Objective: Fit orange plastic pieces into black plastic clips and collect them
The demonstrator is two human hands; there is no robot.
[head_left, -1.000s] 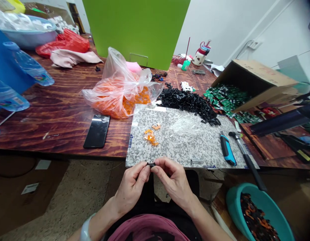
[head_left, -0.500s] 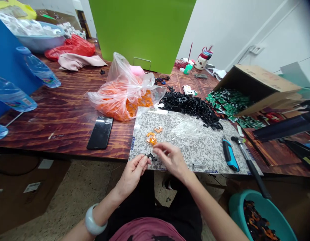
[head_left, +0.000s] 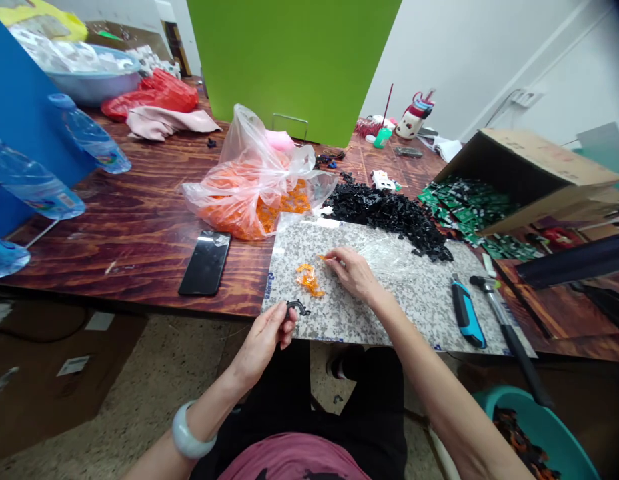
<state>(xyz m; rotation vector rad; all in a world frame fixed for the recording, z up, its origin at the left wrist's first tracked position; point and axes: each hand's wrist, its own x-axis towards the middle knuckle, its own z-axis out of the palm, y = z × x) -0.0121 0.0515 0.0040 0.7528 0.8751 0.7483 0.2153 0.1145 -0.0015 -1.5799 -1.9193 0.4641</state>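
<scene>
Left hand (head_left: 262,343) pinches black plastic piece (head_left: 297,307) at edge of granite slab (head_left: 414,313); right hand (head_left: 352,272) sits on slab just beside orange pieces (head_left: 307,280).

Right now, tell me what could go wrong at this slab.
The black plastic piece pinched in the left hand sits near the granite slab's front edge and could fall off. The right hand is close to the loose orange plastic pieces, which might get scattered. The blue-handled utility knife could catch a careless reach.
</scene>
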